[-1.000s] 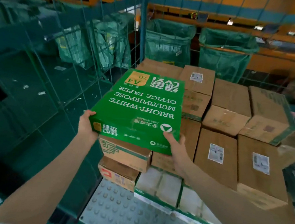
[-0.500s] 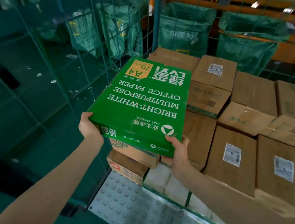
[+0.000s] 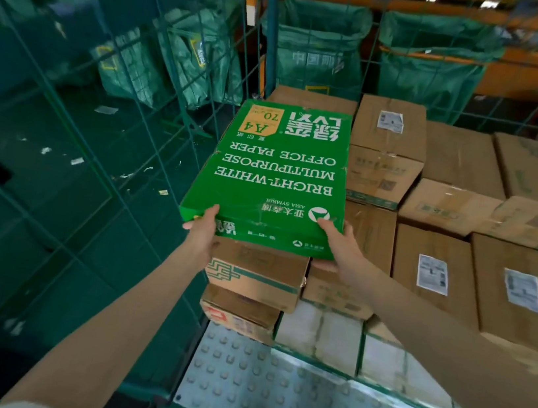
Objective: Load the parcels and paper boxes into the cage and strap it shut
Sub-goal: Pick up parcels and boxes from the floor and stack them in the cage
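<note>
Flat green box (image 3: 275, 177) advanced over cardboard cartons (image 3: 439, 262).

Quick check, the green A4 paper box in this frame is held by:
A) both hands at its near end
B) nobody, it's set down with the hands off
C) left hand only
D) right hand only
A: the left hand grips the near left corner of the green paper box and the right hand grips the near right corner, thumbs on top.
</note>
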